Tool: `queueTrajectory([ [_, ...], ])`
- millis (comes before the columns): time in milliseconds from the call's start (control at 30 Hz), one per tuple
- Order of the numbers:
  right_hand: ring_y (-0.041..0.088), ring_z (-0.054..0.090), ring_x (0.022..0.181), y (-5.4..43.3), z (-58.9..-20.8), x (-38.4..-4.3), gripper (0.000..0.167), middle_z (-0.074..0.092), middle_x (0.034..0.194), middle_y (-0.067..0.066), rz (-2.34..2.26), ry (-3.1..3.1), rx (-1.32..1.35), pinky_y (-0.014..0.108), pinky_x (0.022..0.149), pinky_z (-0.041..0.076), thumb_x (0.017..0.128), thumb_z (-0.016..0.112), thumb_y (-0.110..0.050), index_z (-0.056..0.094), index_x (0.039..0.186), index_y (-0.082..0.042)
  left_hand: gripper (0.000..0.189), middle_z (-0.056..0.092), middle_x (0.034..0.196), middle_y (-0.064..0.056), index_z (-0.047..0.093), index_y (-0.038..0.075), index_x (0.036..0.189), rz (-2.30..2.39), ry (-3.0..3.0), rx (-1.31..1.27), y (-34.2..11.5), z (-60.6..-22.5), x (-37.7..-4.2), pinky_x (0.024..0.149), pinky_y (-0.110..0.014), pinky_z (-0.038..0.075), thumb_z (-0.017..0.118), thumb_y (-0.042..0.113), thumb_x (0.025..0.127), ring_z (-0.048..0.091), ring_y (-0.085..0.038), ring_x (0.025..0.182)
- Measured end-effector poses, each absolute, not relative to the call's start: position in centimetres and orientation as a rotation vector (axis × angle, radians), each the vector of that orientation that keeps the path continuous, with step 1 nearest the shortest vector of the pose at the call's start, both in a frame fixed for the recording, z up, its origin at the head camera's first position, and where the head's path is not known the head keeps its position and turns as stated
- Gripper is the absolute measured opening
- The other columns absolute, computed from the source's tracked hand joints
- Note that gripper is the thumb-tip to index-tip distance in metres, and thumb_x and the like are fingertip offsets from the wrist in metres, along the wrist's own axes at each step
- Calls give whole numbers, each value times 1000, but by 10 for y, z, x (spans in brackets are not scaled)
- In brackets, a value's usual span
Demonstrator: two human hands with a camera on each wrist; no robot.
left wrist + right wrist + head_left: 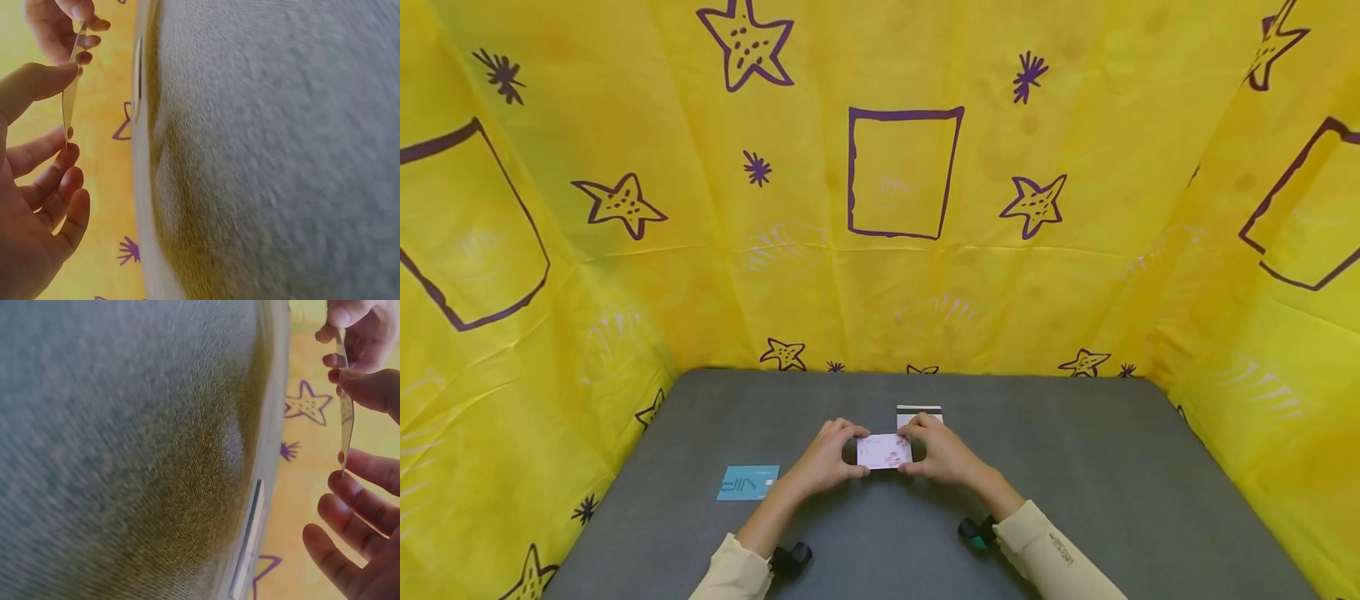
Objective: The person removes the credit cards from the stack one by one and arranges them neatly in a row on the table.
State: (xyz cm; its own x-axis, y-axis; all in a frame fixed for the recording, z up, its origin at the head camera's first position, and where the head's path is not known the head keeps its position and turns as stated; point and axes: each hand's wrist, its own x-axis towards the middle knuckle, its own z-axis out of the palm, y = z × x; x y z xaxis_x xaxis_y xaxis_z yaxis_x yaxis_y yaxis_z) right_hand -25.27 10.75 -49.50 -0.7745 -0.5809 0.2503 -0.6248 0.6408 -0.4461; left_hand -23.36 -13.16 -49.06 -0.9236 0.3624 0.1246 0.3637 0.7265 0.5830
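Nearest us, two cream sleeves (1063, 557) are entering from the bottom of the head view, both being cut off by the frame, with small lettering on the right one that we are failing to read. Black wrist devices (792, 560) are showing only partly beneath the forearms. Further in, our left hand (829, 457) and right hand (940, 450) are pinching a white card (880, 452) between them, thumb and forefinger gripping the corners at each end, while the wrist views are showing the other fingers (337, 559) curving loosely apart. We are holding this card above the grey worktop (1075, 467); its printing is looking too faint to make out, and the wrist cameras are catching it almost edge-on. Just behind it, a striped card (917, 410) is lying flat, the right hand and the held card hiding its near part. Left of our left forearm, a teal card (743, 485) is resting, its large lettering proving hard to read. Yellow cloth (805, 292) is rising behind, its upper drawings running out of frame.
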Motion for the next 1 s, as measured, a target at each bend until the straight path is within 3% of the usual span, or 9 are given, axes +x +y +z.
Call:
queueTrajectory([
  [1000, 8, 50, 87, 48, -497, -259, 48, 58, 100, 0, 671, -2849, 1139, 21, 75, 42, 76, 81, -38, 69, 115, -13, 47, 59, 111, 0, 68, 14, 113, -984, -2942, -484, -191, -499, -224, 89, -40, 44, 86, 23, 70, 48, -19, 105],
])
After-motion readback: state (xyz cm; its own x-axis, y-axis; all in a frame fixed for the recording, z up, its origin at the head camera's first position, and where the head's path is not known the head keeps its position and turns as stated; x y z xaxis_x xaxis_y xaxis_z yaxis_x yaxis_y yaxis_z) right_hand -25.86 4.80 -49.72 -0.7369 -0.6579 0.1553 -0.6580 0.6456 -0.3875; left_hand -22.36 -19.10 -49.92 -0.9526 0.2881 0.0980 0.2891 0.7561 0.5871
